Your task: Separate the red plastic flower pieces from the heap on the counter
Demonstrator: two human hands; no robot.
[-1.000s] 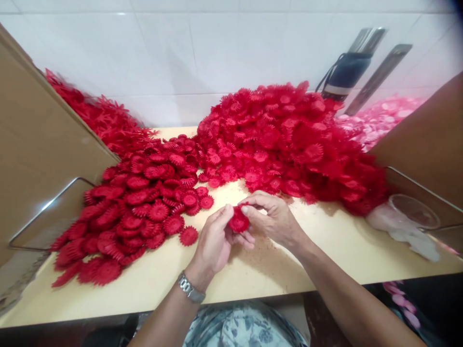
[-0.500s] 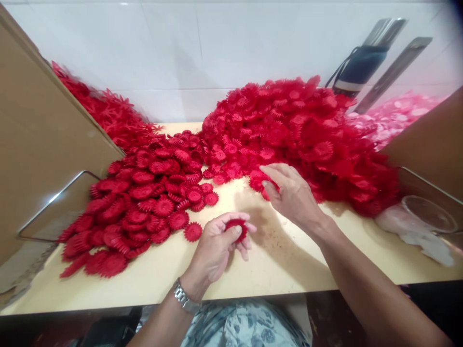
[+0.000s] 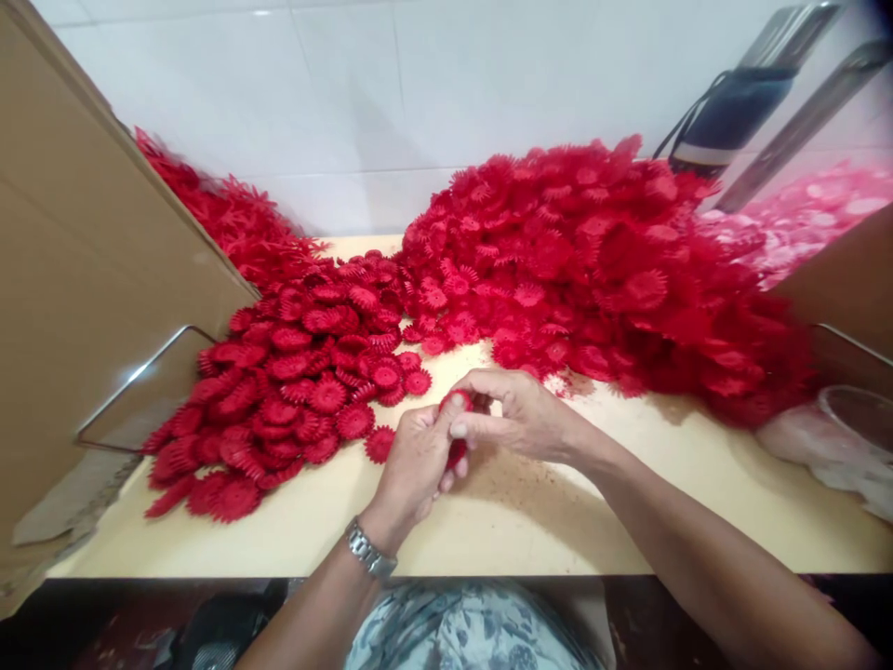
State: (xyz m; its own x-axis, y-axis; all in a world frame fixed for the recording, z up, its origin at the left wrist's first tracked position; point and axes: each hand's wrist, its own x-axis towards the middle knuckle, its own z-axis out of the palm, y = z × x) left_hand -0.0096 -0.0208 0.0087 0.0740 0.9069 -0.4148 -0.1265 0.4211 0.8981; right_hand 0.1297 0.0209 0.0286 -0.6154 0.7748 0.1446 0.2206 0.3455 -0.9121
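Since half a second ago my right hand (image 3: 520, 419) has come back from the edge of the big heap and now meets my left hand (image 3: 419, 456) over the counter (image 3: 558, 521) again, both closed on the red toothed piece (image 3: 457, 402) pinched between their fingertips. I see only a sliver of that piece above the thumbs and another below the left fingers, so I cannot tell whether it is 1 disc or 2 pressed together. To do this step well, I judge the discs should be held flat face to face, centred, with the thumbs pushing near the middle rather than on the thin teeth, which look easy to bend. Just left of my hands lies the flatter spread of red discs (image 3: 293, 391), 1 loose disc (image 3: 380, 444) nearest the left hand; beyond the right hand rises the tall red heap (image 3: 593, 261). A cardboard wall (image 3: 84, 307) closes the left side, and more red parts behind it are partly hidden. At the right edge a clear cup (image 3: 855, 414) and a pink pile (image 3: 809, 223) are cut off and blurred.
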